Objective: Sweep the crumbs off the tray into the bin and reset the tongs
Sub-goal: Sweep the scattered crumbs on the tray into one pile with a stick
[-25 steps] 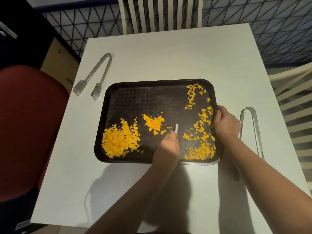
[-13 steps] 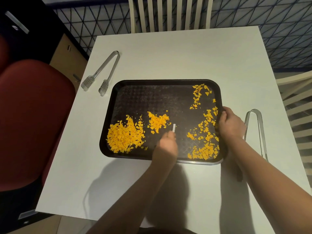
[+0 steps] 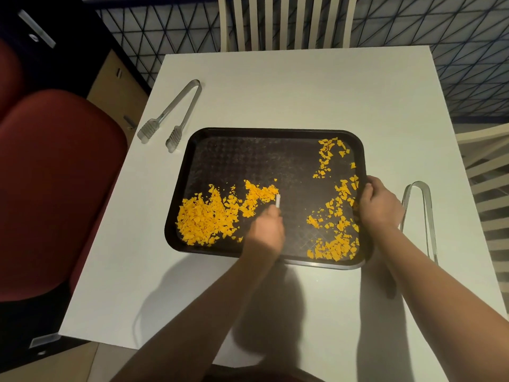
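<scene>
A black tray [image 3: 275, 132] lies on the white table [image 3: 303, 86]. Orange crumbs form a big heap [image 3: 209, 216] at its near left and a looser scatter [image 3: 338, 210] along its right side. My left hand [image 3: 267, 232] holds a small white stick-like tool [image 3: 278, 201] over the tray's middle, its tip at the heap's right edge. My right hand [image 3: 378, 205] grips the tray's right rim. One pair of metal tongs [image 3: 173, 114] lies left of the tray. A second pair [image 3: 421, 216] lies right of it, beside my right hand.
A dark red padded chair [image 3: 55, 188] stands close to the table's left edge. White slatted chairs stand at the far side [image 3: 286, 20] and at the right [image 3: 487, 172]. No bin is visible.
My left hand has swept the tool leftward, pushing the middle clump of crumbs into the left heap. My right hand has kept hold of the tray's rim.
</scene>
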The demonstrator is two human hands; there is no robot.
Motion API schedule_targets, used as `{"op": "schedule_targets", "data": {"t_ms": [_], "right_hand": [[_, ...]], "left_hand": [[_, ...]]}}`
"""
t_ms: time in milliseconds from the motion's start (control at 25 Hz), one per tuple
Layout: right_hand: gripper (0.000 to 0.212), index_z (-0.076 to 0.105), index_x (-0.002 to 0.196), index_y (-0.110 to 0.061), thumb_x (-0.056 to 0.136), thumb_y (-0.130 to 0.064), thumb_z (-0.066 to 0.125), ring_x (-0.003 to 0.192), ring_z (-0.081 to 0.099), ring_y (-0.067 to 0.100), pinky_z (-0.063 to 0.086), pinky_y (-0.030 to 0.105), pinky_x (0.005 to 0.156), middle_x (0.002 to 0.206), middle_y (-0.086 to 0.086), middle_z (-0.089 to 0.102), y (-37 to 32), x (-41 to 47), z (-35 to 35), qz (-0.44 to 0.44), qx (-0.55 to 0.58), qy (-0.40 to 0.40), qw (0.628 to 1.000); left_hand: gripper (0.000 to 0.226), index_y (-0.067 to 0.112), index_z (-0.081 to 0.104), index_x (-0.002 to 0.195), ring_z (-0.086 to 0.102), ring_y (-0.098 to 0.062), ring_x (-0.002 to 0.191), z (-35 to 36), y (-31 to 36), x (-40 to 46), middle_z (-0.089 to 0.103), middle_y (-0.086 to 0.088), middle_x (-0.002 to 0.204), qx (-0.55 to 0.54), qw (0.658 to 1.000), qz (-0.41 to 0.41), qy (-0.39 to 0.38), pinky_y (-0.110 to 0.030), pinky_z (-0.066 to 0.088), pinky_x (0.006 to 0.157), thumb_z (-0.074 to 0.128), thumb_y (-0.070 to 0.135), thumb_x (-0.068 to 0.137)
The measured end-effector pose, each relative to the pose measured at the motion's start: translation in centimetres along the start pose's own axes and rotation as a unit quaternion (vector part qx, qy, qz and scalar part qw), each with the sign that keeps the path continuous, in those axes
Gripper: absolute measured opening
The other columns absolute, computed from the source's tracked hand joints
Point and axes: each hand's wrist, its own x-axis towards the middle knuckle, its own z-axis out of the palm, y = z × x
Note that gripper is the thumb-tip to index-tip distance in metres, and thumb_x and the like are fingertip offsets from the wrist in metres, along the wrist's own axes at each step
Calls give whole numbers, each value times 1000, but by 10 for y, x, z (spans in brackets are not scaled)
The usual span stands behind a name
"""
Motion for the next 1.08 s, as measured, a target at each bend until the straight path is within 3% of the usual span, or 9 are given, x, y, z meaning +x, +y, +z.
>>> {"op": "schedule_targets", "data": {"t_ms": [160, 480, 760, 880, 1080], "right_hand": [[38, 51, 130, -20, 100, -28, 29, 99, 61, 38, 46, 39, 79, 107, 15, 68, 1, 0, 1, -6, -3, 4, 1000], [37, 52, 129, -19, 100, -25, 31, 98, 60, 41, 43, 37, 76, 104, 18, 67, 0, 0, 0, -8, -7, 4, 1000], [37, 52, 129, -19, 100, -27, 29, 97, 61, 39, 45, 38, 77, 106, 16, 68, 2, 1, 2, -6, -9, 5, 1000], [37, 52, 129, -19, 100, -27, 30, 98, 61, 39, 45, 38, 78, 107, 15, 68, 2, 1, 2, -7, -9, 6, 1000], [38, 52, 129, -19, 100, -27, 29, 97, 61, 39, 45, 37, 76, 105, 16, 68, 2, 1, 3, -6, -10, 8, 1000]], "left_hand": [[19, 6, 49, 113, 64, -28, 92, 18, 36, 8, 62, -13, 103, 0, 999, 38, -7, -38, 54, 80, 38, 9, 98], [28, 7, 47, 122, 59, -28, 104, -2, -19, -6, 59, -12, 113, -41, 991, -115, 48, -33, 46, 83, 38, 11, 97], [23, 4, 49, 116, 62, -28, 96, 6, 38, 28, 60, -14, 111, -36, 999, 12, 38, -35, 50, 80, 38, 11, 98], [24, 3, 47, 119, 62, -30, 98, 5, 39, 47, 60, -15, 112, -44, 998, -28, 20, -38, 51, 81, 39, 7, 96], [29, 1, 48, 122, 66, -31, 96, -9, -3, 32, 65, -17, 106, -60, 987, -127, 72, -36, 55, 79, 41, 3, 94]]}}
